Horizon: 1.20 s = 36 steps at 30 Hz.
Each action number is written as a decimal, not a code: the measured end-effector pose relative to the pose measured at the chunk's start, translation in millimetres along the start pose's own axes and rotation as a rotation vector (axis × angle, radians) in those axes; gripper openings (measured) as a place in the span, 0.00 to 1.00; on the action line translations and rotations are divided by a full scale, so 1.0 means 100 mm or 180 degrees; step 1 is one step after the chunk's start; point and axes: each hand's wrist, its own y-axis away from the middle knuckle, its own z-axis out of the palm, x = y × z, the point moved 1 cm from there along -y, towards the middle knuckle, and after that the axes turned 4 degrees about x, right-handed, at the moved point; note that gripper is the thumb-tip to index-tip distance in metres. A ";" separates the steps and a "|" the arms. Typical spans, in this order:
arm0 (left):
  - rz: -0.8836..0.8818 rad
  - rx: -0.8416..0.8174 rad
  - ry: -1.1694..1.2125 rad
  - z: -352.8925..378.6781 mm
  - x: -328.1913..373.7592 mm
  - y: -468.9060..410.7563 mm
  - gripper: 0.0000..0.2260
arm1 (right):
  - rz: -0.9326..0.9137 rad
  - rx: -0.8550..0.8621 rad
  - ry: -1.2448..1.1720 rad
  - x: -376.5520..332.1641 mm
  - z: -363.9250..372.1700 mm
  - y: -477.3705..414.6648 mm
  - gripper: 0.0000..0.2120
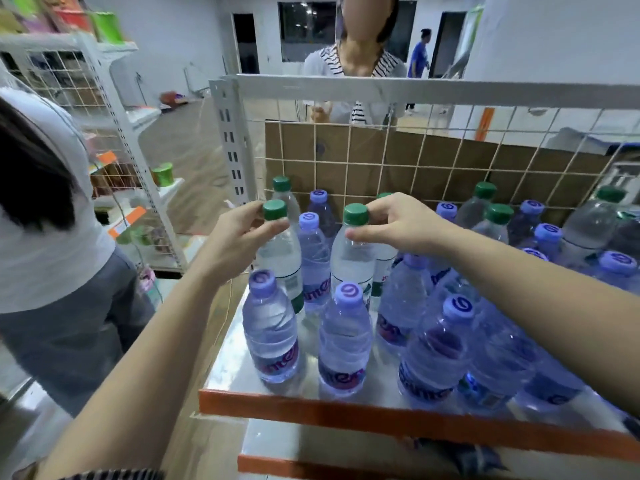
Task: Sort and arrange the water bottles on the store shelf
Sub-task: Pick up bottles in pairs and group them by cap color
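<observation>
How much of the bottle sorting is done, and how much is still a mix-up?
Not much looks done: three purple-capped bottles line the front of the shelf. In hand: the left hand grips one green-capped bottle at the neck, and the right hand grips another green-capped bottle. Left to do: behind and to the right, green caps and purple caps stand mixed together.

Hidden behind the right hand: most of a far green-capped clear bottle, only a sliver of cap showing. Covered by the right forearm: parts of several purple-capped clear plastic bottles. Cut off at the right edge: more bottles and the silver metal shelf with orange front strip. Too blurred to read: purple labels. Lower shelf contents indistinct.
</observation>
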 end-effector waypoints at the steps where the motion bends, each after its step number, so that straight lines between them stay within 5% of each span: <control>1: 0.0035 0.0003 0.0196 -0.02 0.07 -0.04 0.06 | 0.0010 0.0124 -0.0182 -0.04 -0.06 0.01 0.13; 4: 0.0280 0.0017 0.0436 -0.07 0.37 -0.19 0.16 | -0.0026 0.0471 -0.0758 -0.19 -0.27 0.00 0.06; 11: 0.0577 -0.0074 0.1112 -0.02 1.07 -0.54 0.06 | -0.0069 0.1218 -0.1909 -0.50 -0.67 -0.06 0.19; 13: 0.0589 -0.0064 0.1276 0.05 1.22 -0.58 0.09 | -0.0105 0.1383 -0.2377 -0.57 -0.78 -0.03 0.15; 24: 0.0919 -0.0345 0.1634 0.90 2.36 -0.25 0.11 | -0.0451 0.2325 -0.1884 -0.52 -1.62 0.96 0.14; 36: 0.0801 -0.0815 0.2021 2.84 3.60 0.88 0.13 | 0.0253 0.2888 -0.0932 0.21 -2.68 3.29 0.19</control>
